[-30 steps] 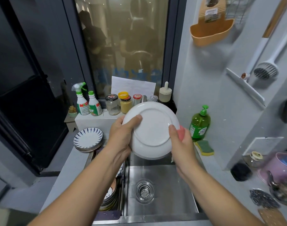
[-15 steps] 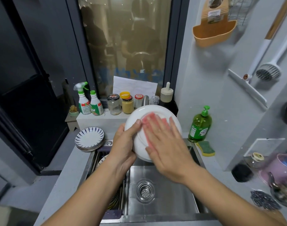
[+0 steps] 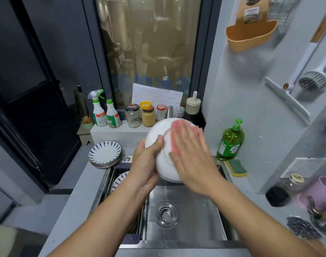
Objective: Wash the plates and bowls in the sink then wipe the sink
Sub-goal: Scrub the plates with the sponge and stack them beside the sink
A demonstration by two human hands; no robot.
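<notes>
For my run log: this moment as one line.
step: scrubbing | left hand: grips white plate rim | right hand: presses pink cloth on plate | place: above sink

A plain white plate [image 3: 155, 133] and a pink cloth [image 3: 179, 125] show over the silver-grey steel sink [image 3: 191, 217]. At the plate's nine o'clock, stacked plates [image 3: 104, 153] are white with dark blue radiating strokes. At three o'clock, a translucent green soap bottle [image 3: 230, 141]; at four o'clock, a yellow-and-green sponge [image 3: 236, 167]. At one o'clock, an orange caddy [image 3: 251, 36] on a pale grey wall [image 3: 232, 80].
</notes>
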